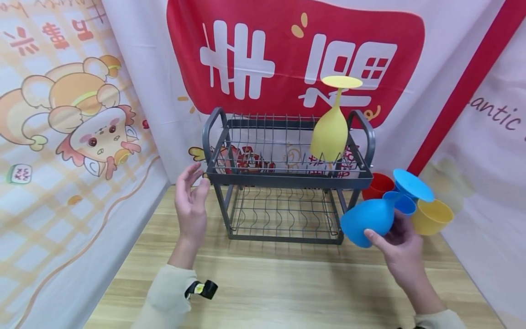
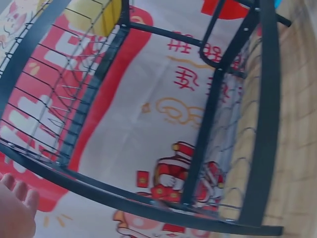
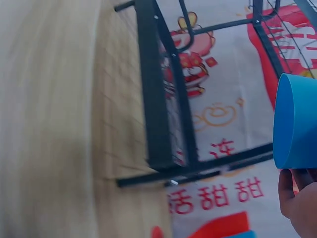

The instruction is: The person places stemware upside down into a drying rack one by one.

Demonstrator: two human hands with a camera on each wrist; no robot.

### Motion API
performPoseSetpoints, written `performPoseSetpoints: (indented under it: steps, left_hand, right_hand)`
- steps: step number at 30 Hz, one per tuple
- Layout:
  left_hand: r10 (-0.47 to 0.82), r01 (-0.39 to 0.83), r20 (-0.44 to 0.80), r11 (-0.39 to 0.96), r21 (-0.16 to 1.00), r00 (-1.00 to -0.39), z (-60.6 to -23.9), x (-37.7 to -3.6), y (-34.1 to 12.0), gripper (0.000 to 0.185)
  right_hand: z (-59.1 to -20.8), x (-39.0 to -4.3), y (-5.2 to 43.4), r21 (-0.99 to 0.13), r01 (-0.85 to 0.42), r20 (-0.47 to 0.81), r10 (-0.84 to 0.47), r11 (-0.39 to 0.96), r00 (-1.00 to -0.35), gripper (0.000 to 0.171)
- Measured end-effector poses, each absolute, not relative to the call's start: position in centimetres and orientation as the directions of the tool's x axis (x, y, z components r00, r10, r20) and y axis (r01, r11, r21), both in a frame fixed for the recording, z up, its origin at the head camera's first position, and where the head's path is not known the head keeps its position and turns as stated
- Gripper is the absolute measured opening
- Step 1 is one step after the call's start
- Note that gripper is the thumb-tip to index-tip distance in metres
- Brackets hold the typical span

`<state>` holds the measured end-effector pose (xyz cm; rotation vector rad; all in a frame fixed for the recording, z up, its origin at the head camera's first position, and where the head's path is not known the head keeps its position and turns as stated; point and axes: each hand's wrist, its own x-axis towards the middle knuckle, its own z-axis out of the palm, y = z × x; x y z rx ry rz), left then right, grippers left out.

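Observation:
My right hand [image 1: 400, 249] grips a blue plastic goblet [image 1: 370, 222] by its bowl, to the right of the rack. The goblet is tilted, its mouth toward the lower left and its round foot toward the upper right. In the right wrist view the fingers hold the blue goblet [image 3: 299, 121] from below. A dark grey two-tier dish rack [image 1: 287, 181] stands on the table. Upside down on its upper tier, at the right, is a yellow goblet [image 1: 330, 132]. My left hand [image 1: 192, 205] is raised beside the rack's left end, holding nothing, fingers loosely bent.
Behind the held goblet, at the right, stand a red cup [image 1: 378, 183], another blue cup [image 1: 404, 204] and a yellow cup [image 1: 433, 217]. The wooden table [image 1: 279, 283] extends in front of the rack. Printed cloth walls [image 1: 139, 68] enclose the back and both sides.

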<state>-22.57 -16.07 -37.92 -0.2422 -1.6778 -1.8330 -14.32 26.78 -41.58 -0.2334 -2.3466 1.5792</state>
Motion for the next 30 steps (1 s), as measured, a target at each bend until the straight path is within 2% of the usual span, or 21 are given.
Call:
performPoseSetpoints:
  steps: [5,9,17,30]
  left_hand:
    - [-0.224,0.477,0.473,0.042,0.878,-0.852,-36.2,-23.1,-16.1,0.061]
    - [-0.205,0.440,0.443,0.063,0.896,-0.873,-35.8,-23.4,-15.8,0.061]
    - [-0.219,0.445,0.450,0.075,0.893,-0.866,-34.7,-24.0,-15.1,0.060]
    - [-0.234,0.480,0.484,0.079,0.874,-0.843,-34.1,-24.6,-14.3,0.054]
  right_hand:
    - [-39.2,-14.7,27.6,-0.883,-0.080,0.243,0.304,0.462,-0.921,0.081]
    - [-37.6,-14.8,28.1,-0.866,-0.105,0.284,0.307,0.489,-0.908,0.081]
    - [-34.9,-14.5,29.6,-0.815,-0.227,0.430,0.293,0.534,-0.854,0.077]
    - [-29.4,-14.6,29.3,-0.715,-0.346,0.573,0.227,0.607,-0.787,0.078]
